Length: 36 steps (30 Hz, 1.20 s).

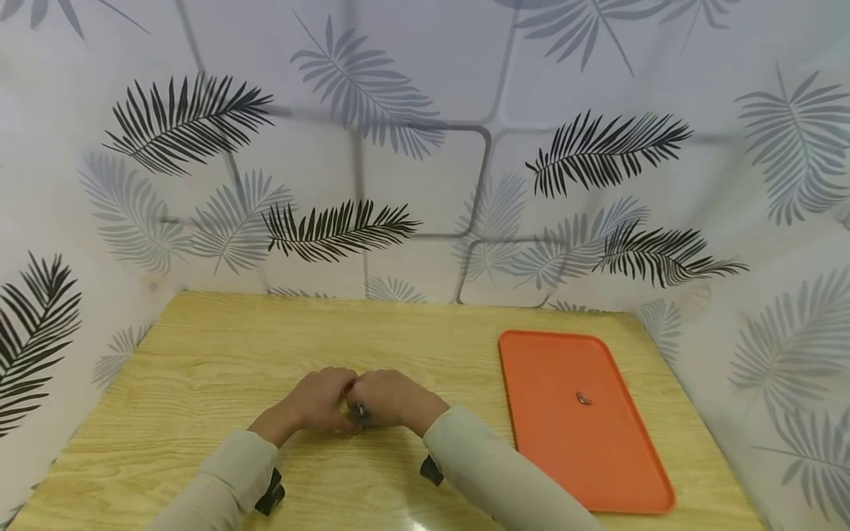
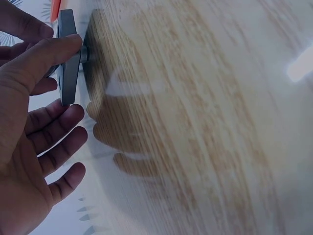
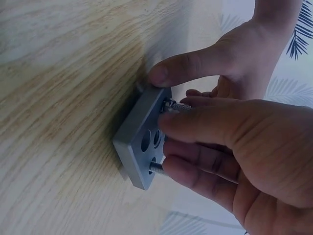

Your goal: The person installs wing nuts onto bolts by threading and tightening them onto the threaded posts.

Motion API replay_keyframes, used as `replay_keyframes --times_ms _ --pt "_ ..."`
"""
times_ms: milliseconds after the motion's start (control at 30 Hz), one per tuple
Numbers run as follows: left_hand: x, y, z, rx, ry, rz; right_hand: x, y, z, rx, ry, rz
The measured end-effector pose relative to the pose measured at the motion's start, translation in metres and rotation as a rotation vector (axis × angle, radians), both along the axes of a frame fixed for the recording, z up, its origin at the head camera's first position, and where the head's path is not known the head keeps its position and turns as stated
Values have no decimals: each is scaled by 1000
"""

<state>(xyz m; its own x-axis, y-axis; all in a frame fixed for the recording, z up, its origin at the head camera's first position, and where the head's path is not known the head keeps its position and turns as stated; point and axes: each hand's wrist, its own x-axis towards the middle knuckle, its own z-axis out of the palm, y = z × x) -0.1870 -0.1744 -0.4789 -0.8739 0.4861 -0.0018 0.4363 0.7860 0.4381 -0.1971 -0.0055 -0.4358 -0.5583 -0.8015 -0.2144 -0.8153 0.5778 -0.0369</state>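
A thick grey metal plate (image 3: 134, 134) with round holes is tilted just above the table. Two threaded bolts stick out of it: an upper bolt (image 3: 178, 105) and a lower bolt (image 3: 156, 168). My left hand (image 1: 323, 402) grips the plate by its edge, its thumb (image 2: 56, 51) on top and the lower fingers spread apart. Against the plate's holed face, my right hand (image 1: 390, 399) has its thumb (image 3: 195, 125) and fingertips at the upper bolt, pinching it. The exact contact is partly hidden behind the thumb. In the head view the hands cover most of the plate.
An orange tray (image 1: 571, 457) lies on the right of the wooden table (image 1: 232, 346), with a small metal piece (image 1: 583, 398) in it. Leaf-patterned cloth (image 1: 425, 184) hangs behind and beside the table.
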Motion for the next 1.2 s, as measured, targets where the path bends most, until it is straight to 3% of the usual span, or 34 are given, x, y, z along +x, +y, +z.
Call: replay_keyframes --times_ms 367,567,767,1033,1200 --pt "0 2 1 0 -22 6 4 1 -4 63 174 -23" --pt "-2 2 2 -11 -37 29 -1 4 -2 3 84 5" --pt "-1 2 2 0 -51 34 3 4 1 2 -18 -34" --pt "-2 1 -1 -11 1 6 3 2 2 0 37 -68" --pt "0 3 1 -5 -29 14 4 4 2 13 75 -94"
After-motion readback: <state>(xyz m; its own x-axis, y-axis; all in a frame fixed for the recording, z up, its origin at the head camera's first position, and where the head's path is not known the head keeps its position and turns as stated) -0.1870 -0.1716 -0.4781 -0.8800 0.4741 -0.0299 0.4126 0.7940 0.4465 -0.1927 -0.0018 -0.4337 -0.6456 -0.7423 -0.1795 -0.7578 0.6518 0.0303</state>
